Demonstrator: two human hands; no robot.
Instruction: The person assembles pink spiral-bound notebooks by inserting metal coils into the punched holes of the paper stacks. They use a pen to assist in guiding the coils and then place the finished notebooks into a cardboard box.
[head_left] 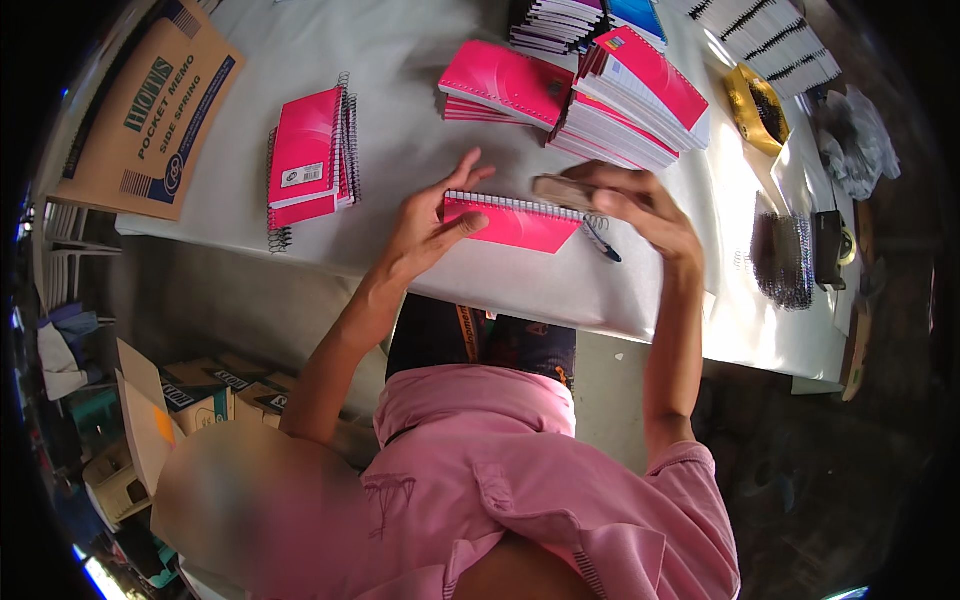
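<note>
My left hand [428, 232] grips the left end of a pink notebook [525, 228], thumb on its cover, the other fingers behind. A wire coil runs along the notebook's upper edge. In my right hand [640, 205] is a flat, brownish block [562, 192], its exact kind unclear. The block lies over the right part of the coil. Just below my right fingers, a dark-tipped pen [606, 248] shows beside the loose end of the coil.
Coiled pink notebooks [303, 150] lie stacked at left, near a cardboard box [150, 110]. Farther back are piles of pink notebooks [640, 100]. To the right are a yellow container [756, 108], a bundle of wire coils [782, 260] and a tape dispenser [832, 250].
</note>
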